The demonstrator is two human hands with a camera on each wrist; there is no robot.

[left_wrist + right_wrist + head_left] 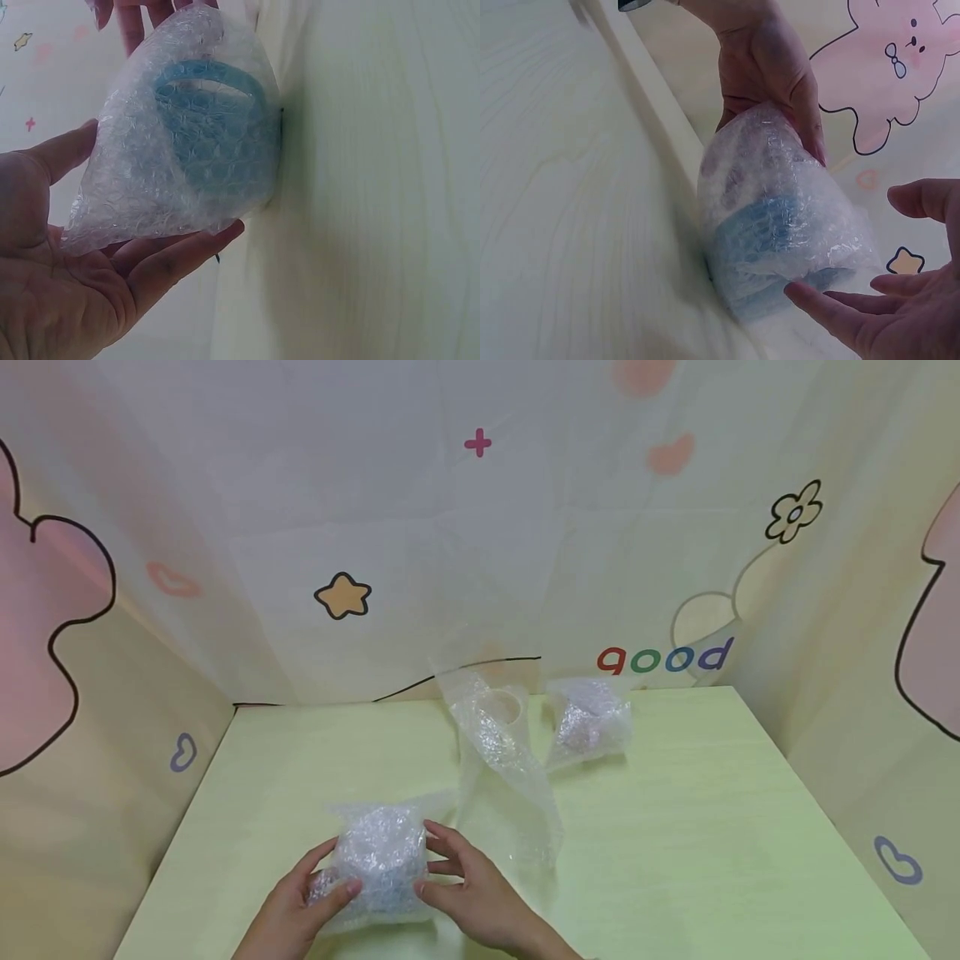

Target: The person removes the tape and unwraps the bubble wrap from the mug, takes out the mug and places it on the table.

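A light blue cup [225, 142], its round rim showing through, is wrapped in bubble wrap [382, 843] near the table's front edge. My left hand [300, 897] holds this bundle from its left side, thumb on the near face and fingers around the far side and below. At the right side is my right hand [483, 893], its fingers spread and loosely bent. In the right wrist view, one of its fingertips [799, 289] is right at the end of the wrap, while the thumb stands apart from it.
Behind the bundle, a loose strip of bubble wrap [517, 785] lies on the pale table [712, 852], with a roll of tape [512, 703] by its far end. Another bubble-wrapped bundle [592, 718] sits at the back right. Printed curtains [375, 485] enclose the table's back and sides.
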